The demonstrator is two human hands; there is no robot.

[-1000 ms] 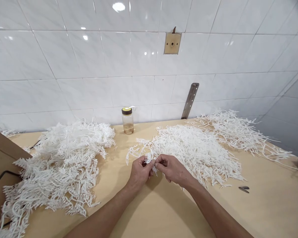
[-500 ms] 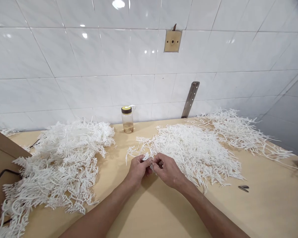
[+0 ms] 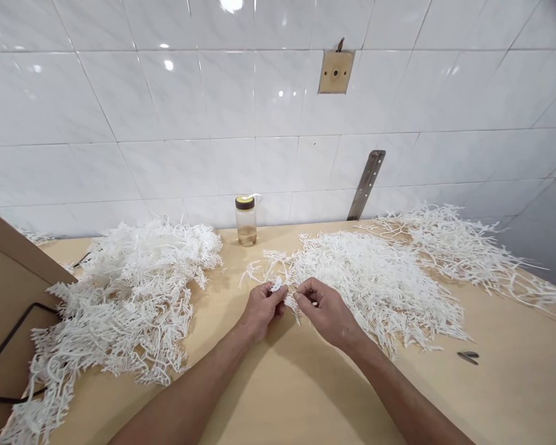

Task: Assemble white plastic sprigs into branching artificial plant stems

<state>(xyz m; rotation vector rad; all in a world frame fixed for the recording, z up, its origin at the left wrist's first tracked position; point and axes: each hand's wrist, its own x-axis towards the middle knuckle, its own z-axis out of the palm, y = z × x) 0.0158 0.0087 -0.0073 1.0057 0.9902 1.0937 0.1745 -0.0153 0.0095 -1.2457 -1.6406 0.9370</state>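
Observation:
My left hand (image 3: 259,309) is closed on a small white branched plastic sprig (image 3: 277,284), its tip showing above the thumb. Just to the right, my right hand (image 3: 328,314) is held in a pinch, a small gap from the left fingers. What sits between its fingertips is too small to make out. Beside and behind my right hand spreads a heap of white branched pieces (image 3: 375,284). A few loose white strands (image 3: 264,266) lie past my left hand.
At left lies a big white heap (image 3: 139,303) against a brown board (image 3: 13,272) with a black wire frame (image 3: 9,340). A bottle (image 3: 246,225) stands near the tiled wall; a metal strip (image 3: 367,185) leans there. Another white pile (image 3: 467,247) and small thread snips (image 3: 467,357) are at right.
My right hand has moved away from the left, opening a gap between their fingertips. The left keeps its hold on the sprig. The whole view has shifted slightly, so things appear farther right.

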